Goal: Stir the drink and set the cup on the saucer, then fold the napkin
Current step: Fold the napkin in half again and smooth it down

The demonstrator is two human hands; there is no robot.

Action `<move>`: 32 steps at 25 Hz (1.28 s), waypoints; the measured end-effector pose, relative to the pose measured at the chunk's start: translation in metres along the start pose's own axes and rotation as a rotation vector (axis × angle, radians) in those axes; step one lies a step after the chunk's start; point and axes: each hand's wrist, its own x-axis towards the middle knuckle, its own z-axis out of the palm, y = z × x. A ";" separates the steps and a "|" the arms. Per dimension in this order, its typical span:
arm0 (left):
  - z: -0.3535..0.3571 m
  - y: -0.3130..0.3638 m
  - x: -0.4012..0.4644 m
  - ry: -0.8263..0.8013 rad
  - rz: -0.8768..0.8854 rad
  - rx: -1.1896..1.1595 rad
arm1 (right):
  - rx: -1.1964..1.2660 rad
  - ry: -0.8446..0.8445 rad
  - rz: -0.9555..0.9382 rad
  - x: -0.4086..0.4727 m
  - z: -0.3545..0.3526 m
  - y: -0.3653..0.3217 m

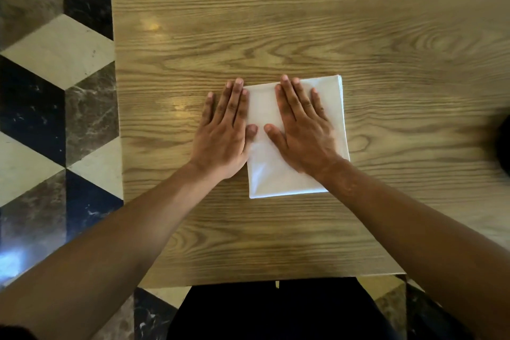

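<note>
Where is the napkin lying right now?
In the head view, the white napkin lies folded on the wooden table, slightly right of centre, under the flat right hand and left hand.

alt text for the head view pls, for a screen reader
Both hands press flat on a folded white napkin on a wooden table: the right hand fully on it, the left hand over its left edge. Patterned floor tiles show at left; no cup or saucer is identifiable.

White napkin [296, 135] — folded rectangle, flat on the wooden table [276, 36], layered edges at right
</note>
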 end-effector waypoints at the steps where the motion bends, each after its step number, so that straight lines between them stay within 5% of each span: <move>1: 0.001 0.000 0.000 0.010 -0.002 -0.006 | -0.028 -0.018 0.000 -0.004 -0.003 0.014; 11: 0.001 0.000 0.001 0.013 0.009 -0.026 | -0.049 -0.052 0.055 -0.016 -0.014 0.060; 18: -0.023 0.027 -0.006 0.157 -0.019 -0.223 | 0.038 0.116 0.045 -0.037 -0.030 0.052; 21: -0.022 0.080 -0.019 0.054 0.115 -0.187 | 0.037 0.086 0.040 -0.057 -0.030 0.037; 26: 0.006 0.096 -0.033 -0.053 -0.082 -0.131 | 0.009 0.009 0.032 -0.081 -0.012 0.032; 32: 0.009 0.093 -0.034 -0.055 -0.031 -0.086 | -0.031 -0.029 0.034 -0.081 -0.009 0.034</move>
